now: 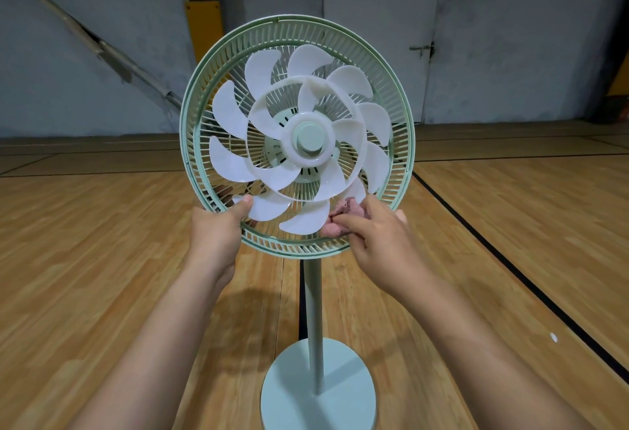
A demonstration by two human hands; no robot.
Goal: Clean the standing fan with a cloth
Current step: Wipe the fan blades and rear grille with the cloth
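Observation:
A pale green standing fan (311,296) stands in front of me with no front cover, so its white blades (231,114) are bare inside the green rear grille (398,113). My left hand (218,228) grips the grille's lower left rim, thumb over the edge beside a blade. My right hand (377,235) holds a bunched pink cloth (343,215) against the lower right of the grille, next to a blade tip. The fan's round base (292,392) rests on the floor below.
The wooden floor (102,259) has dark lines running across it. Behind the fan is a grey wall with a white door (381,38) and a yellow panel (204,24). A slanted pole (88,34) leans at the left.

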